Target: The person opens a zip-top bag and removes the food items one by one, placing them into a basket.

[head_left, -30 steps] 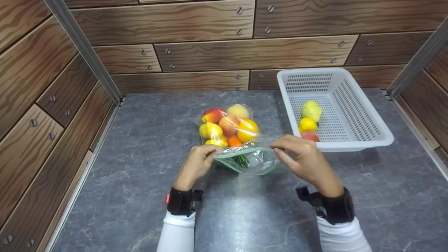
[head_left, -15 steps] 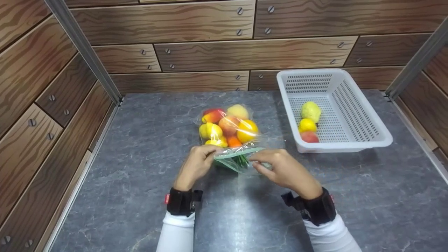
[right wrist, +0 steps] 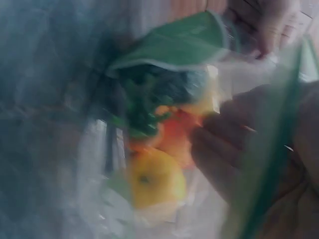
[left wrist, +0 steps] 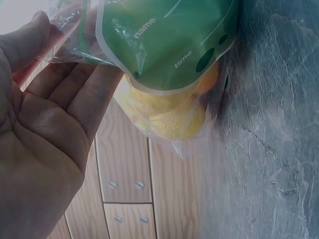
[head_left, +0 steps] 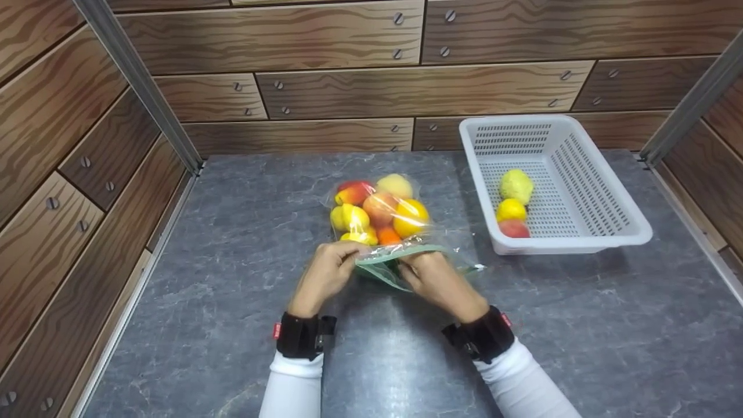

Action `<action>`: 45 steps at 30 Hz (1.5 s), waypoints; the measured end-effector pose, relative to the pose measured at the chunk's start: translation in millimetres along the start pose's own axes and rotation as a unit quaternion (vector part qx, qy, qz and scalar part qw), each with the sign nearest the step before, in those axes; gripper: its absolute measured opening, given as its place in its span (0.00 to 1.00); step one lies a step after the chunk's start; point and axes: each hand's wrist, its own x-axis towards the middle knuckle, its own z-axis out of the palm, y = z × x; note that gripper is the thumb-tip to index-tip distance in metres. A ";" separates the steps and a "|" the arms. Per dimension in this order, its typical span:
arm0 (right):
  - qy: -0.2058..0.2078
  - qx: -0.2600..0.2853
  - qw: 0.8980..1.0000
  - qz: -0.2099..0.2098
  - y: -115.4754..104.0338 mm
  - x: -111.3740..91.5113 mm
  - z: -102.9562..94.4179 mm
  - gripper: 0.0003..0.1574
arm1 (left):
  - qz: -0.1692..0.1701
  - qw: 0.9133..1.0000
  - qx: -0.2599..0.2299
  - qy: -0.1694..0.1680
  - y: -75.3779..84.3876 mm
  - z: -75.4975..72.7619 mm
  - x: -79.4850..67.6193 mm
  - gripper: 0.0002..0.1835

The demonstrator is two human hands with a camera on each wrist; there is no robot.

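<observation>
A clear zip bag [head_left: 380, 255] full of fruit lies mid-table, its mouth toward me. Inside are a red-yellow mango-like fruit [head_left: 355, 191], peach-coloured round fruit [head_left: 380, 208], an orange [head_left: 411, 217] and several yellow pieces [head_left: 351, 217]. My left hand [head_left: 325, 276] pinches the left end of the bag's mouth between thumb and fingers. A green printed panel [left wrist: 164, 45] shows in the left wrist view. My right hand [head_left: 444, 284] reaches into the mouth, fingertips hidden in the head view. Blurred in the right wrist view, its fingers [right wrist: 214, 149] lie extended near dark green leafy stuff [right wrist: 142, 94].
A white perforated basket [head_left: 609, 203] stands at the back right. Along its left side lie a knobbly yellow-green fruit [head_left: 516, 187], a yellow fruit [head_left: 511, 210] and a red-pink fruit [head_left: 514, 228]. Wood-patterned walls [head_left: 336, 93] border the grey table [head_left: 232, 209].
My right hand has let go of the right end of the bag's mouth and moved left into the opening. The left hand keeps its pinch in the same place.
</observation>
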 end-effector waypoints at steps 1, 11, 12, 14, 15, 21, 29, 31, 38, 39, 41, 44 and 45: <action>-0.003 -0.004 1.000 0.007 0.4 -0.6 2.5 0.10 | 0.000 1.000 -0.001 0.000 0.1 0.0 0.4 0.07; -0.102 -0.002 0.995 0.021 -0.2 -5.5 15.7 0.40 | 0.016 1.000 0.006 -0.009 -2.3 2.0 0.8 0.09; -0.102 -0.004 0.995 0.017 -0.2 -6.0 16.4 0.41 | 0.016 1.000 0.006 -0.010 -2.4 2.2 0.8 0.09; -0.100 -0.003 0.995 0.011 0.4 -6.6 17.6 0.41 | 0.015 1.000 0.006 -0.010 -2.7 2.5 1.0 0.09; -0.096 -0.003 0.995 0.007 0.8 -6.8 18.1 0.42 | 0.015 1.000 0.007 -0.010 -2.5 2.5 1.1 0.09; -0.077 0.004 0.997 0.007 3.0 -7.6 17.5 0.38 | 0.009 1.000 0.012 -0.011 -0.9 2.1 1.0 0.08; -0.094 0.021 0.995 0.024 2.9 -8.4 17.5 0.28 | 0.012 1.000 0.018 -0.014 -3.0 3.8 0.2 0.09; -0.102 0.034 0.994 0.024 2.9 -8.3 17.6 0.29 | 0.016 1.000 0.017 -0.017 -3.6 4.0 0.1 0.08; -0.106 0.037 0.994 0.002 4.1 -8.5 18.5 0.33 | 0.014 1.000 0.017 -0.023 -3.2 3.8 0.5 0.08; -0.102 0.034 0.994 -0.009 4.6 -8.3 19.3 0.33 | 0.014 0.999 0.017 -0.023 -2.8 3.7 0.6 0.08; -0.091 0.025 0.995 -0.036 5.5 -8.6 21.7 0.34 | 0.015 0.999 0.020 -0.024 -2.4 3.8 0.7 0.08; -0.065 0.021 0.994 -0.087 7.9 -9.1 27.2 0.38 | 0.013 0.999 0.020 -0.027 -2.0 3.8 0.7 0.07; -0.058 0.019 0.993 -0.098 8.5 -9.2 28.6 0.38 | 0.014 0.999 0.021 -0.026 -2.2 3.8 0.7 0.07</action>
